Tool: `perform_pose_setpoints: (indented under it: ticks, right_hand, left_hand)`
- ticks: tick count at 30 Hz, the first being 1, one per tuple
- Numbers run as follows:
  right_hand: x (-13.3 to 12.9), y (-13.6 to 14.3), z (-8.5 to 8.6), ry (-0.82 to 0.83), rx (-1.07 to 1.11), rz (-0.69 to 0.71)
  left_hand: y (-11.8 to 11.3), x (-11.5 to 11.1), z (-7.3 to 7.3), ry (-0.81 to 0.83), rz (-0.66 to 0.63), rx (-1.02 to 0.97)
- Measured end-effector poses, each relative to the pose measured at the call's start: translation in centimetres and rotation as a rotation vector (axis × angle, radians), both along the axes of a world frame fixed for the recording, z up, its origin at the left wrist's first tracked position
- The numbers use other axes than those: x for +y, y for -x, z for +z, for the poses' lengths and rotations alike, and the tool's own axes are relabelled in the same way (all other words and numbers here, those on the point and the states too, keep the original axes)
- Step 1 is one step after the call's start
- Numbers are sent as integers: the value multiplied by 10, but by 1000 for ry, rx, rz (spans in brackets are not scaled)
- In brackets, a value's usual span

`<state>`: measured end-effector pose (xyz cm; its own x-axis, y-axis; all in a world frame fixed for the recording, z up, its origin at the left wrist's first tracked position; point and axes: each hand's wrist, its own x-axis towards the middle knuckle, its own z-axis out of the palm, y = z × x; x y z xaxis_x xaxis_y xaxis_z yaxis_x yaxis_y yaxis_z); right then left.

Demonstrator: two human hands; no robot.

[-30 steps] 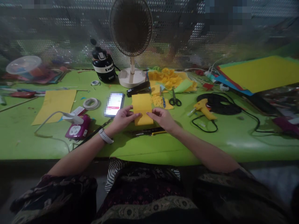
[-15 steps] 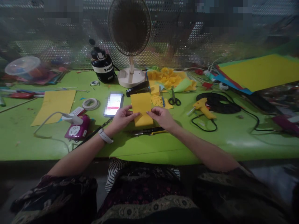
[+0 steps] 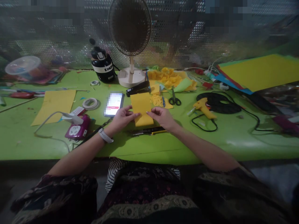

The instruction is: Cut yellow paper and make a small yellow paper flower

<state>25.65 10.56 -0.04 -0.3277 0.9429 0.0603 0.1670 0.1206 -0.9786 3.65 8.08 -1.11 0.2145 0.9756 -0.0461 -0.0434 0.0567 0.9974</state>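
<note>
a green tabletop bears a desk fan at its far side; nearer, the left hand and right hand each pinch one side of a yellow paper strip between them, near a smartphone and black-handled scissors.

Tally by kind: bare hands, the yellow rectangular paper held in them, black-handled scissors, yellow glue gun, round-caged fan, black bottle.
Hands (left hand, right hand): 2
Held yellow rectangular paper: 1
Black-handled scissors: 1
Yellow glue gun: 1
Round-caged fan: 1
Black bottle: 1
Total: 7
</note>
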Motion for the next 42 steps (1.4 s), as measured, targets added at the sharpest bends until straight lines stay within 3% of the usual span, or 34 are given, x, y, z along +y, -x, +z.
perform_pose_setpoints:
  ticks: [27, 35, 37, 40, 42]
  right_hand:
    - [2, -2, -2, -2, -69, 16]
    - [9, -3, -14, -59, -227, 19]
    - [9, -4, -14, -128, -316, -12]
    - [1, -5, -7, -395, -462, -51]
    - [-6, -5, -2, -553, -528, 54]
  left_hand:
    - [2, 3, -2, 84, 12, 67]
    - [-2, 2, 6, 128, 22, 123]
    - [-3, 3, 6, 114, 36, 178]
    - [-2, 4, 4, 114, 74, 236]
    - [0, 5, 4, 117, 95, 258]
